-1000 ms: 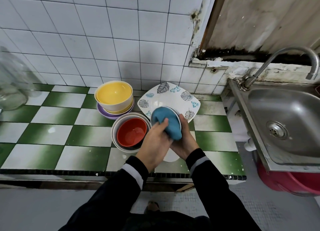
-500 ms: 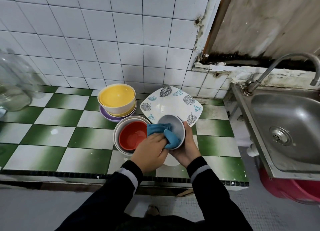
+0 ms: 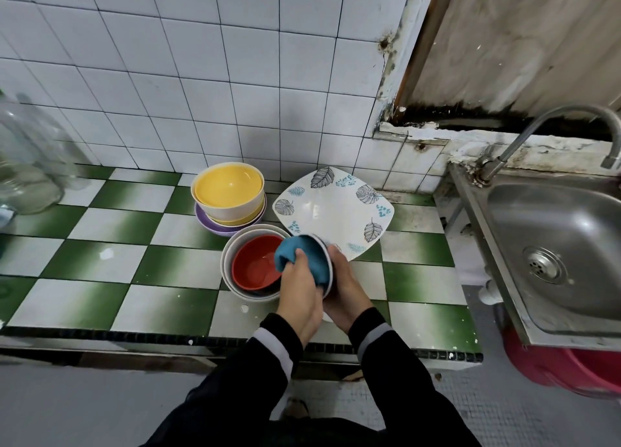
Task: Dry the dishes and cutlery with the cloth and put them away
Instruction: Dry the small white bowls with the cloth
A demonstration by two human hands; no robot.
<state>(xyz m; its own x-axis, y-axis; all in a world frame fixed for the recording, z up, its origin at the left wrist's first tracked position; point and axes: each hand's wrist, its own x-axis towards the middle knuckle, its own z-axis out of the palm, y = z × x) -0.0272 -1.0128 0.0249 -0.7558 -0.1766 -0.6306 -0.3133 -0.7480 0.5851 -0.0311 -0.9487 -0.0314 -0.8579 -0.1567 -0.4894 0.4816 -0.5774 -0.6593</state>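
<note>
My right hand [image 3: 346, 288] grips a small grey bowl [image 3: 330, 262] tilted on its side above the counter's front. My left hand [image 3: 299, 287] holds a blue cloth [image 3: 304, 253] pressed into the bowl's inside, so most of the bowl is hidden. Just left of my hands sits a red bowl [image 3: 257, 267] nested in white bowls [image 3: 230, 260]. Behind them a yellow bowl [image 3: 228, 188] stands stacked on a purple plate [image 3: 206, 223]. A square leaf-patterned plate [image 3: 332, 208] lies behind my hands.
The green-and-white checked counter [image 3: 117, 225] ends at a dark front edge. A clear glass jar [image 3: 23, 168] stands at far left. A steel sink [image 3: 557, 248] with a tap [image 3: 537, 127] is on the right, a red tub [image 3: 571, 369] beneath it.
The cloth has swept round inside the bowl, from its lower left to covering the whole opening. The bowl has tilted more onto its side. The other dishes have not moved.
</note>
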